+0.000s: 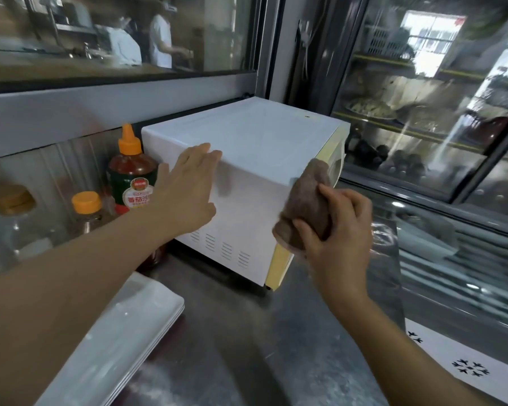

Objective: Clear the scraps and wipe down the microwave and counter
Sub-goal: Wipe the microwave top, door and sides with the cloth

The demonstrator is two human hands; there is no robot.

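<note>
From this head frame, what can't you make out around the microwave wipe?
- Microwave door and controls: face away from the camera.
- Contact of cloth with the front corner: covered by the cloth and right hand.
- Ketchup bottle label: partly behind left hand.
- Counter scraps: none discernible; surface blurred, glare.

Microwave (pixel 247 159) smooth white metal; cloth (pixel 305 206) fuzzy brown; counter (pixel 247 347) brushed steel.

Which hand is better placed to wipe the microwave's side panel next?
The right hand: it already grips the brown cloth against the microwave at its front corner. The left hand lies flat on the side panel, holding nothing, seemingly steadying it.
</note>
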